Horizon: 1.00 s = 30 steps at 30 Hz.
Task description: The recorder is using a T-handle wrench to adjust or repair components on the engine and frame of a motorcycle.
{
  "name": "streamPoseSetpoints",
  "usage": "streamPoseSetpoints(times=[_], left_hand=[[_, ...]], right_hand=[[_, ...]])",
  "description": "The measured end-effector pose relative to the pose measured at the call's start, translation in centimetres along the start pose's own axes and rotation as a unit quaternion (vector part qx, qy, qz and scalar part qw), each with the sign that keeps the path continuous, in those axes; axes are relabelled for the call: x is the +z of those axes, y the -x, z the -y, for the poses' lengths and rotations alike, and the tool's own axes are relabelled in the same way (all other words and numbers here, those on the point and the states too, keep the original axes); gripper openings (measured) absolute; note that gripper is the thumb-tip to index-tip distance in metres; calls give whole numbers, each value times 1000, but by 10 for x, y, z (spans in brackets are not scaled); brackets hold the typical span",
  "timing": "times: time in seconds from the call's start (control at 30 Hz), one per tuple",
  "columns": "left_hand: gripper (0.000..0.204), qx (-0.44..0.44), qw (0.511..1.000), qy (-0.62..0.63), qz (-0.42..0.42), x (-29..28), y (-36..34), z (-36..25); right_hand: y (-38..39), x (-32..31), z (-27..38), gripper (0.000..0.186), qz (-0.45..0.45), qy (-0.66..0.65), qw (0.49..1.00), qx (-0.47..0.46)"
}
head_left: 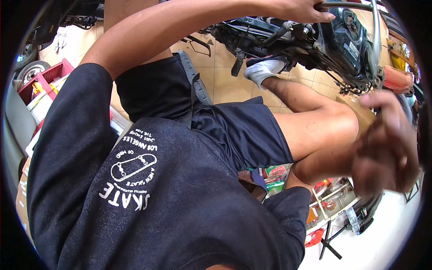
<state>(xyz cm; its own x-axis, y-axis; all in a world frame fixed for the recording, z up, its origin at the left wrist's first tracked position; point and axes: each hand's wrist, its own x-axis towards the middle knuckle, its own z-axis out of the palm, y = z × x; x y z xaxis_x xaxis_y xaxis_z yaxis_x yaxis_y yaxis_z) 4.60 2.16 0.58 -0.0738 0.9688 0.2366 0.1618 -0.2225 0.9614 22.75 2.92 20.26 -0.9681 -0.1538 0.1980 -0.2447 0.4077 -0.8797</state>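
Note:
A partly stripped motorcycle (288, 38) stands in front of me, its frame, wires and dark tank (344, 45) bare of panels. My left arm stretches across to it. At the upper edge my left hand (303, 10) is closed around a black cable (348, 5), thumb below it; the other fingers are mostly hidden. My right hand (387, 148) is raised close to the camera on the right, near my knee. It is badly smeared by motion, so neither its fingers' hold nor anything in them can be made out.
On the left is a red-walled bin (54, 76) with coloured items. A grey ribbed seat or mat (195, 83) lies beneath me. Tiled floor (225, 67) shows under the motorcycle. Lower right, a white compartment rack (330, 204) holds several small packets, beside a black stand (330, 243).

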Motion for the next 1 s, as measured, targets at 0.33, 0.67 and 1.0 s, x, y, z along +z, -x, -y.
streamPoseSetpoints(times=[0.33,0.67,1.0], left_hand=[[38,-33,999,30,-19,4,-3,3],[38,-10,1000,12,-25,5,-10,3],[37,-19,1000,-14,-16,11,-4,7]], right_hand=[[-9,40,-10,48,-471,303,828,37],[-7,43,-4,63,-635,291,714,53],[-7,48,-2,54,-637,279,718,24]])
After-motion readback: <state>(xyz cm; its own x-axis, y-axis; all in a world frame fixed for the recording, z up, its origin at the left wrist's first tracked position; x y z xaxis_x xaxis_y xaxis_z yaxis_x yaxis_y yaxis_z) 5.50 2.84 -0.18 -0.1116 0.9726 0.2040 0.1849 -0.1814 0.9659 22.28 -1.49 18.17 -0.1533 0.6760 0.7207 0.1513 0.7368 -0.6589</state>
